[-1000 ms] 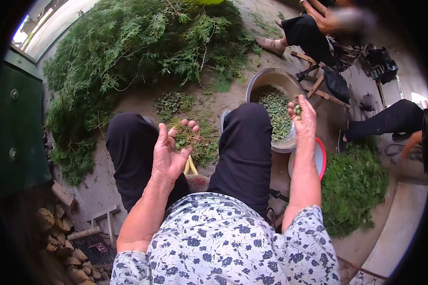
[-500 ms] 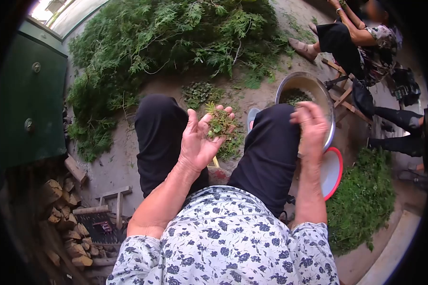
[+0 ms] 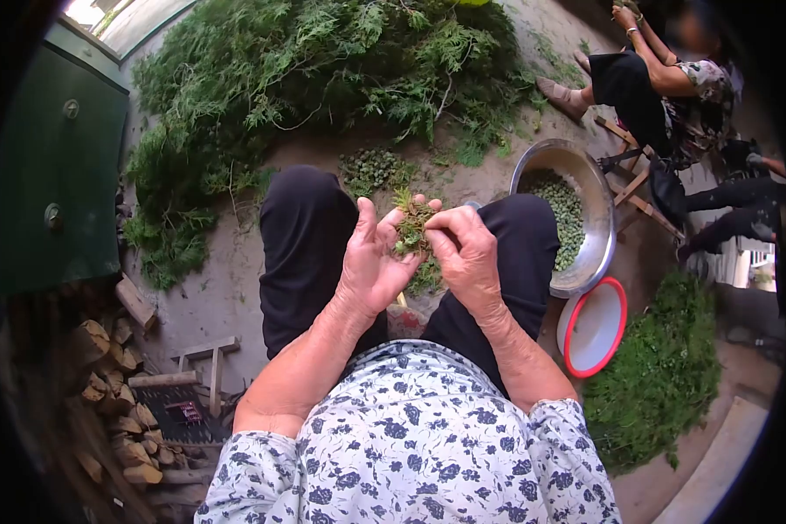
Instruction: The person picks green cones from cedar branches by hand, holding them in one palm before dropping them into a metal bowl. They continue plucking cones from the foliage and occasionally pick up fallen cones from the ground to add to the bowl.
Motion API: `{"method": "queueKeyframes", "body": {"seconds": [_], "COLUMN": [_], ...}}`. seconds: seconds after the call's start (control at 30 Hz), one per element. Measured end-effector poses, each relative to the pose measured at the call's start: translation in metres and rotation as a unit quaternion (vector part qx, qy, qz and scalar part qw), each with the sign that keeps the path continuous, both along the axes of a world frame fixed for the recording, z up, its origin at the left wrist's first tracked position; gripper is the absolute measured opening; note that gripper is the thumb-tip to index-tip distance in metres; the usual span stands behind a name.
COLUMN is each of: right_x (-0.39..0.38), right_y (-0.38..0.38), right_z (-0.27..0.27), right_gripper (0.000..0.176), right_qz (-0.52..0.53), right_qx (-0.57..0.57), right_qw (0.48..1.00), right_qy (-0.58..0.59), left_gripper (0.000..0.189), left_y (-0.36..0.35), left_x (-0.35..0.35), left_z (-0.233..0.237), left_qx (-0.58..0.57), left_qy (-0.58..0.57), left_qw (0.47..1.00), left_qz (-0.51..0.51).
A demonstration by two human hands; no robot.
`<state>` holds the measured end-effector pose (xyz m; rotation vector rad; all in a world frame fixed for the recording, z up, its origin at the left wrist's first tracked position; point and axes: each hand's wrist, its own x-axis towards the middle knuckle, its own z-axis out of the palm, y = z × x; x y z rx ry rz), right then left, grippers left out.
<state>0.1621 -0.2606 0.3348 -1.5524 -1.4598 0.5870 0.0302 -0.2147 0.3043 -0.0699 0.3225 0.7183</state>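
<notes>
My left hand (image 3: 374, 262) is palm up with its fingers partly spread, and it holds a small clump of green and brown evergreen sprigs (image 3: 413, 225). A few round green seed cones show among the sprigs. My right hand (image 3: 469, 258) is at the clump's right edge, thumb and fingertips pinched together; what lies between them is hidden. Beyond my right knee stands a metal basin (image 3: 601, 218), with many small green cones (image 3: 563, 214) in it.
A large heap of cut evergreen branches (image 3: 323, 70) lies ahead. More cones (image 3: 371, 170) rest on the ground between. At right are a red-rimmed white basin (image 3: 622, 319), a pile of green sprigs (image 3: 655, 375) and a seated person (image 3: 651, 87). Split firewood (image 3: 105, 384) is stacked at left.
My right hand has come from beside the metal basin, over my right knee, leftward to the clump, and its fingers have closed to a pinch. My left hand stays nearly in place.
</notes>
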Motion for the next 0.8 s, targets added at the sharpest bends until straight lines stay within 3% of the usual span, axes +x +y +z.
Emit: {"method": "queueKeyframes", "body": {"seconds": [0.1, 0.2, 0.33, 0.5, 0.57, 0.63, 0.8], "right_x": [-0.001, -0.001, 0.001, -0.003, -0.004, -0.002, -0.009], "right_y": [-0.001, -0.002, 0.000, 0.001, 0.000, -0.003, -0.006], "right_z": [-0.001, -0.002, -0.005, 0.008, 0.005, 0.005, -0.008], "right_gripper": [0.017, 0.018, 0.020, 0.014, 0.018, 0.019, 0.017], "right_qz": [-0.050, 0.064, 0.068, -0.065, -0.090, -0.041, 0.032], "right_qx": [-0.027, 0.007, -0.007, -0.098, -0.072, 0.028, 0.028], "right_qw": [0.997, 0.998, 0.996, 0.983, 0.982, 0.999, 0.998], "right_qy": [0.050, -0.028, -0.061, 0.139, 0.147, -0.023, -0.052], "left_gripper": [0.075, 0.074, 0.074, 0.074, 0.074, 0.074, 0.074], "left_y": [0.000, -0.001, -0.003, -0.004, -0.005, -0.003, -0.004], "left_x": [0.000, 0.000, 0.002, 0.002, 0.002, 0.001, 0.003], "left_z": [0.000, 0.000, 0.001, -0.005, -0.004, -0.001, 0.004], "left_qx": [0.003, 0.007, 0.004, 0.011, 0.003, -0.004, 0.009], "left_qy": [-0.023, -0.026, -0.010, -0.025, -0.016, -0.006, -0.019], "left_qw": [1.000, 1.000, 1.000, 0.999, 1.000, 1.000, 1.000], "left_qz": [-0.001, -0.011, -0.008, -0.017, -0.014, -0.007, -0.016]}}
